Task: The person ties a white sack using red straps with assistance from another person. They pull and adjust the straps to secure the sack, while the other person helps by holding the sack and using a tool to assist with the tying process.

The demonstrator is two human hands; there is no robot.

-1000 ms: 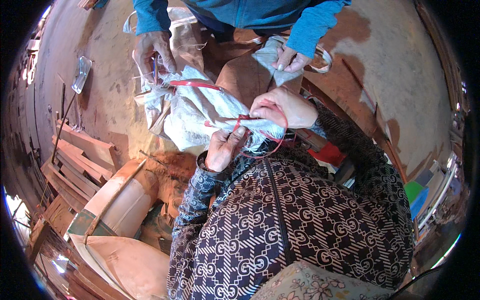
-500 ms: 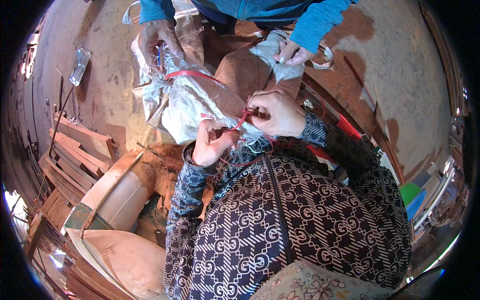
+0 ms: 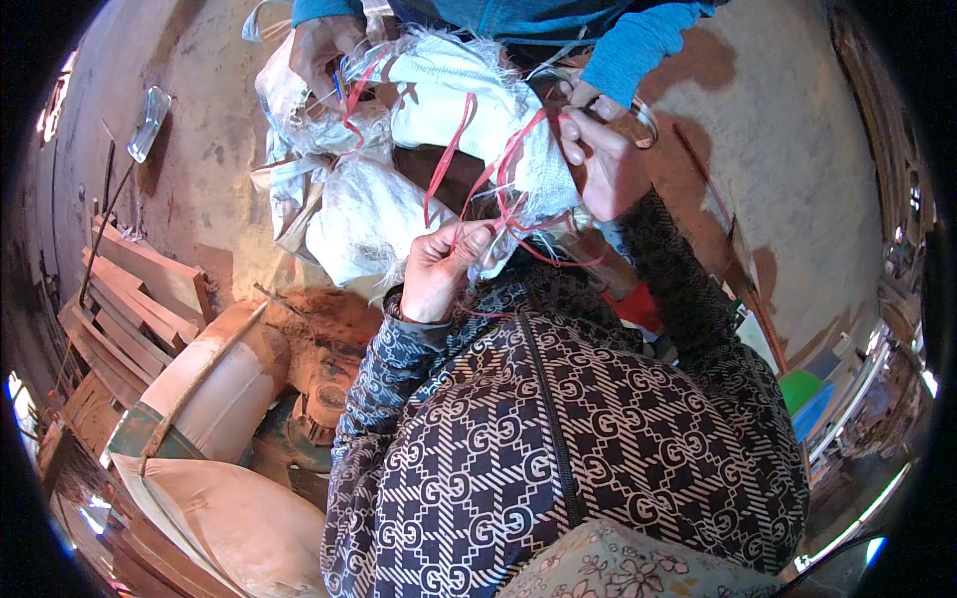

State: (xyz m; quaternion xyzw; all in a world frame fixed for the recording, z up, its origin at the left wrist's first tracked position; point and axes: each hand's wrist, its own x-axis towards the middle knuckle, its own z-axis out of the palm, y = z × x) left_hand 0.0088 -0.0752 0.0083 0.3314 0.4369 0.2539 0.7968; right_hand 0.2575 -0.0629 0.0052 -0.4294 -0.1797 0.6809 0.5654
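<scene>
A white woven sack point(image 3: 449, 75) with frayed edges is spread in front of me, its mouth gaping. Red string point(image 3: 454, 149) loops through the fabric near the rim. Pinched between the fingers of my left hand point(image 3: 439, 274) is the red string, close to the sack's near edge. My right hand point(image 3: 608, 169) is higher, at the sack's right side, its fingers curled on another stretch of that string. Across from me, a person in blue sleeves has one hand point(image 3: 324, 60) gripping the sack's far left part and another hand point(image 3: 596, 100) near its right side.
At the lower left stand a pale, dust-covered machine housing point(image 3: 224, 389) and stacked wooden boards point(image 3: 140, 299). A clear plastic bottle point(image 3: 151, 125) is farther back. Green and blue items point(image 3: 805, 394) lie at the right, beside a long wooden bar point(image 3: 758, 299).
My right hand has moved up and right, drawing the string out from my left hand. The sack's edge has lifted and opened, showing its white side and more string loops.
</scene>
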